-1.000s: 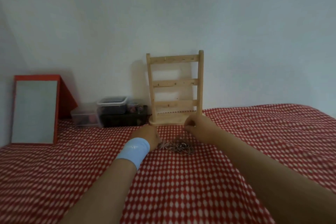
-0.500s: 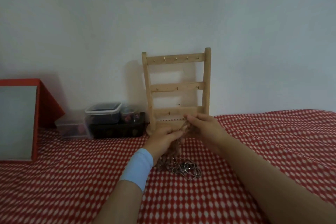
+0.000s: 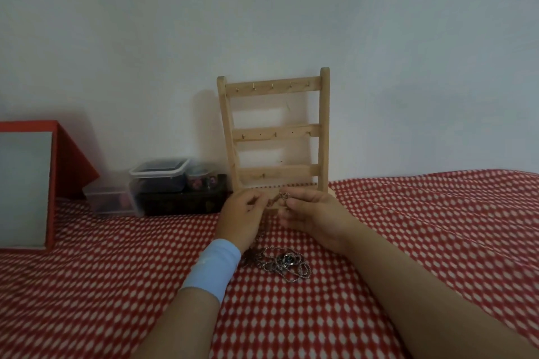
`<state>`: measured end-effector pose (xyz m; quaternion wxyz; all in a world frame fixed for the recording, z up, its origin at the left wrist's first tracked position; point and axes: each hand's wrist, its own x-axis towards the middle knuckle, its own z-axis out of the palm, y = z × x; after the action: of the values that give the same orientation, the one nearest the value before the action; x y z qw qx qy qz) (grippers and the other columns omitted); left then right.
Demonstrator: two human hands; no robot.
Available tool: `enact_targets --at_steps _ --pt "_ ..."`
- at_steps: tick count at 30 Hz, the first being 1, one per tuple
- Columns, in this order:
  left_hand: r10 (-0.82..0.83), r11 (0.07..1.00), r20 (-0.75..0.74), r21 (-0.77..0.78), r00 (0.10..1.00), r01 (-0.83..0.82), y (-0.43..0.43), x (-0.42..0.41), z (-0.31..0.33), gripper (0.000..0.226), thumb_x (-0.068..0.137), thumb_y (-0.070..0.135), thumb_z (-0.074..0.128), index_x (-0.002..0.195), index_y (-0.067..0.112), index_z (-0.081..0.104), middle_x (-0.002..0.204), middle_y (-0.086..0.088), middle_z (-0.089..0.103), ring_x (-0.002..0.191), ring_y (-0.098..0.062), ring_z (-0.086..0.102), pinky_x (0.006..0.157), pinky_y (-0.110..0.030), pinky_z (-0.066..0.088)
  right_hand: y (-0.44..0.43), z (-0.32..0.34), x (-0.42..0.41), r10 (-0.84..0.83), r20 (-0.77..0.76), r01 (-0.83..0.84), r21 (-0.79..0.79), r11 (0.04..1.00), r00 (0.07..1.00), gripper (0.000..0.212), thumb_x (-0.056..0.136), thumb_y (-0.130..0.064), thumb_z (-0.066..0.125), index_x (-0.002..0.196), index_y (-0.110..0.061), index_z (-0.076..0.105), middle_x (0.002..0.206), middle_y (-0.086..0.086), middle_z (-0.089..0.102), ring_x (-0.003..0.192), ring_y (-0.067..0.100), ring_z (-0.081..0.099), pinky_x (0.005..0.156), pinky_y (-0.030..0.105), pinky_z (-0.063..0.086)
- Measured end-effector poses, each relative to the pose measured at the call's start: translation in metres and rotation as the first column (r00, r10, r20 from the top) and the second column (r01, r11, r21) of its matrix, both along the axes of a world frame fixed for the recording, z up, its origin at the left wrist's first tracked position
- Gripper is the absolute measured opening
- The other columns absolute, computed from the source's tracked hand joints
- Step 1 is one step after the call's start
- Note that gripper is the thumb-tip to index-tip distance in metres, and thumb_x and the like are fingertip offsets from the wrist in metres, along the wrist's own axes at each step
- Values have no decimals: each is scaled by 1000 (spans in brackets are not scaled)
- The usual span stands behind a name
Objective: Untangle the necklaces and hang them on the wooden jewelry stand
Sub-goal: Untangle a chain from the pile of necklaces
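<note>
Head view, items as I log them from my station.

1. Left hand [image 3: 243, 213]: raised just above the cloth, fingers curled, tips pinching one end of a thin chain [image 3: 276, 199]. A pale blue wristband [image 3: 213, 267] sits on this wrist.
2. Right hand [image 3: 310, 213]: level with the left and close beside it, thumb and fingers pinching the other side of the same chain. The two hands nearly meet, with only the small knotted bunch of chain between them.
3. Thin chain: brownish, bunched, held in the air in front of the stand's base. I cannot tell whether it trails down to the heap below.
4. Heap of necklaces [image 3: 280, 263]: silvery ball chains and a round dark pendant, tangled together, lying on the cloth just beside the left wrist, under and nearer the camera than the hands.
5. Wooden jewelry stand [image 3: 324, 125]: upright against the wall, directly behind the hands, three crossbars with small hooks. No necklace hangs on any bar.
6. Cloth [image 3: 408, 242]: red with a white pattern, covering the whole surface.
7. Lidded container [image 3: 159, 173]: clear plastic, white rim, left of the stand, stacked on a black box [image 3: 183, 202]. A lower clear box [image 3: 105, 198] sits beside them.
8. Red-framed panel [image 3: 26, 183]: far left, leaning back.
</note>
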<state>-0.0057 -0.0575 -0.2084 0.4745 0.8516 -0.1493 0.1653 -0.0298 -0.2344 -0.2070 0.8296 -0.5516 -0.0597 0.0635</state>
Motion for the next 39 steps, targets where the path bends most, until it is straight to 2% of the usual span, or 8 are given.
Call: enact_targets --at_steps 5,11,16,23,26,29,33,39 --pt "-332 887 -217 -402 918 226 -8 -7 9 15 95 27 60 104 30 71 107 0 73 101 -17 69 90 -37 56 6 -3 -1 -35 146 54 -129 990 989 27 98 -3 60 118 -11 76 80 3 71 59 10 54 61 27 52" --pt "-269 961 -147 -101 952 256 2 -8 16 8 88 25 71 93 26 76 88 3 77 78 -6 70 72 -13 53 11 3 -5 -235 220 299 -329 896 947 15 97 -14 66 100 -3 75 61 -6 68 44 1 53 46 15 43" --pt "-291 956 -175 -14 941 293 10 -7 24 18 93 24 63 81 21 76 81 7 75 74 -1 66 71 -12 47 8 7 -6 -225 367 386 -460 800 903 12 96 -17 68 97 -8 76 77 4 76 64 4 68 68 14 54" --pt "-373 901 -323 -350 870 256 16 3 20 26 90 39 60 73 27 76 75 6 71 89 -22 63 100 -46 44 11 15 -7 -97 291 251 -554 794 952 21 98 -22 65 84 -8 74 51 -12 62 43 -4 52 49 11 43" --pt "-395 896 -313 -340 864 287 19 6 16 30 86 49 62 82 24 77 79 4 72 94 -22 65 106 -53 43 11 16 -6 -64 299 227 -551 803 952 10 94 -12 69 98 -9 77 81 -5 78 72 6 73 73 19 58" --pt "-421 883 -302 -353 856 310 17 5 10 16 90 36 65 90 27 79 90 4 76 99 -19 68 103 -48 48 12 12 -4 -65 290 218 -533 818 955 14 96 -16 65 98 -16 79 96 -2 79 92 13 73 90 31 54" --pt "-461 856 -280 -390 842 339 15 3 11 15 90 21 67 95 28 79 103 3 77 105 -16 69 99 -39 51 13 14 -4 -93 258 215 -499 840 962 13 92 -26 71 94 -15 79 85 -4 78 78 7 71 75 20 53" --pt "-321 921 -240 -305 916 243 17 1 16 18 82 14 76 97 23 71 89 1 78 90 -14 72 85 -26 56 14 15 -9 -125 290 270 -539 798 949 10 91 -18 74 89 -11 81 76 -6 77 69 -1 69 67 11 51"
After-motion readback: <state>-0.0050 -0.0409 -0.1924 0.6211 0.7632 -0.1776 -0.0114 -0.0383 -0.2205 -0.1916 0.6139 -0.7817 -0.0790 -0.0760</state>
